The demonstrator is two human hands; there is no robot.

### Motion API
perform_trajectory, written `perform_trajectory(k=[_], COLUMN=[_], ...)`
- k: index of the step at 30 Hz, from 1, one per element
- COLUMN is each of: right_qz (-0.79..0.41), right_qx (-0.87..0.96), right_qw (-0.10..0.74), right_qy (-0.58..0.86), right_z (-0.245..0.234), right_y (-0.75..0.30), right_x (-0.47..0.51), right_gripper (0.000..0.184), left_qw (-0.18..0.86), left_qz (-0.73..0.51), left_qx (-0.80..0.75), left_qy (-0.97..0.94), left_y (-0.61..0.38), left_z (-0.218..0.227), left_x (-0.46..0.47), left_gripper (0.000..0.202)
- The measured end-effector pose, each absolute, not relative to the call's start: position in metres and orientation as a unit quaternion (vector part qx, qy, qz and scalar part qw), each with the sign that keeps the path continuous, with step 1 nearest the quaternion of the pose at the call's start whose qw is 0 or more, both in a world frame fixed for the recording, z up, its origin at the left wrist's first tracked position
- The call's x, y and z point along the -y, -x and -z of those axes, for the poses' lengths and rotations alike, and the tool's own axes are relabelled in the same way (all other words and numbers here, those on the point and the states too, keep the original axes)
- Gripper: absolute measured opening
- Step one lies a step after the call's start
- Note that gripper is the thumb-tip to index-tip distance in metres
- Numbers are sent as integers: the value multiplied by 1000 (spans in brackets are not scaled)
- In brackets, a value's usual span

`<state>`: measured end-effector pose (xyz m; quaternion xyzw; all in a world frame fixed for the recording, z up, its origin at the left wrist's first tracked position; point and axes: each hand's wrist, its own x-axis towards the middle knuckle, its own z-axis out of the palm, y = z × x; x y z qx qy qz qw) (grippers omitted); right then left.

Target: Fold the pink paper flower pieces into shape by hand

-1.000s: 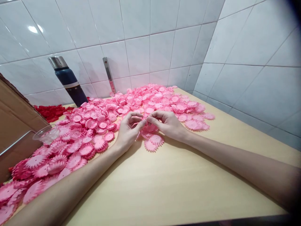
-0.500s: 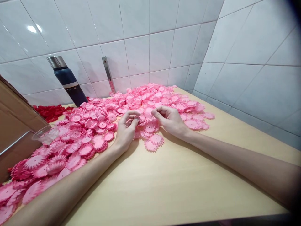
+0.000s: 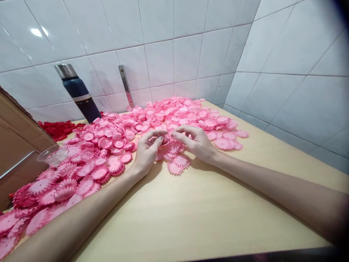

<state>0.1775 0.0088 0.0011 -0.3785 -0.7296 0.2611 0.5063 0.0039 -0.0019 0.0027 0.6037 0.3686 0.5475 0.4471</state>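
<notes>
Pink paper-like flowers (image 3: 114, 145) cover the tabletop (image 3: 207, 211) from its left edge to the far right corner.

Head view, entry 1: my left hand (image 3: 147, 151) lies at the near rim of the heap. Thumb and forefinger are pinched nearly closed on one pink flower (image 3: 164, 139), held just above the others.

Entry 2: my right hand (image 3: 196, 142) has its fingers curled, with thumb and forefinger tips against the same flower. Whether they actually grip it, I cannot tell.

Entry 3, change: half a second ago my hands were apart with a gap over the heap. Now the fingertips meet again. Judgement: the single flower is back between both hands, so the fine handling of it goes on.

Entry 4, surroundings: dark flask (image 3: 77, 92) at the far edge, red flowers (image 3: 58, 129) beside it, clear cup (image 3: 53, 154) and cardboard box (image 3: 16, 138) at the left edge.
</notes>
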Motion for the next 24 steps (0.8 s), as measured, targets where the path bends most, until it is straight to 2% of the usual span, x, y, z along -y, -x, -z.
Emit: perform_trajectory(k=[4,8,12,15,19,23,24], right_qz=[-254,-263,-206,-214,-191,-195,-177], right_qx=[714,699,673,699,667,697,674], right_qw=[536,547,571,554,582,570,592], right_qy=[372,378,423,399,425,389,405], right_z=[1,4,5,4,5,4,4], right_y=[-175,-176,-176,-176,-176,-176,-176], right_x=[-8,-11,-15,-15,-15,-17,-17], right_gripper=[13,20,14,12,12,11,10], left_qw=[446,419,414,414,395,395,396], left_qz=[-519,-529,-534,-540,-540,-544,-546], left_qx=[-382,-392,-376,-367,-375,-376,-373], left_qy=[-621,-625,-633,-635,-641,-638,-637], left_y=[-5,-6,-8,-8,-8,-7,-7], left_z=[-5,-4,-3,-4,-3,-2,-2], left_x=[4,4,3,3,4,4,4], left_gripper=[16,17,17,15,14,14,14])
